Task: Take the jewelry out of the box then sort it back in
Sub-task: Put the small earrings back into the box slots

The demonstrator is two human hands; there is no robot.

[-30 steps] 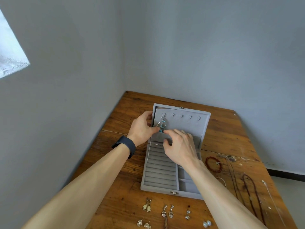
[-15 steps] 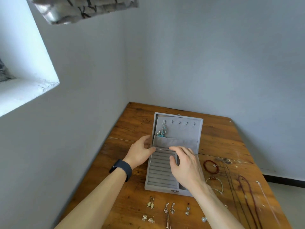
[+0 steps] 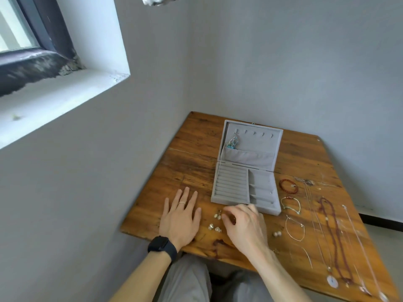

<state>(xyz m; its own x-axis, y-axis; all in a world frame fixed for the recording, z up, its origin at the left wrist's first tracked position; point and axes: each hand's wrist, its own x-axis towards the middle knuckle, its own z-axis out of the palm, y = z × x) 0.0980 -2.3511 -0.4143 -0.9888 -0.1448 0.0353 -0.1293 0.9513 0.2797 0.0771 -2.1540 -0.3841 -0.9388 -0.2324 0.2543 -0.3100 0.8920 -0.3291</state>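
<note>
Earrings [image 3: 218, 215] beside right hand [image 3: 245, 225] (box [image 3: 257, 143] open)

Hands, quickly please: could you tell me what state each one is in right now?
Left hand: open, flat on the table.
Right hand: fingers curled by the earrings; grip cannot be told.

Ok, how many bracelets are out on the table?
3, all right of the box: a red bracelet farthest, a pale bracelet midway, a thin bracelet nearest. The right hand may hide more.
</note>
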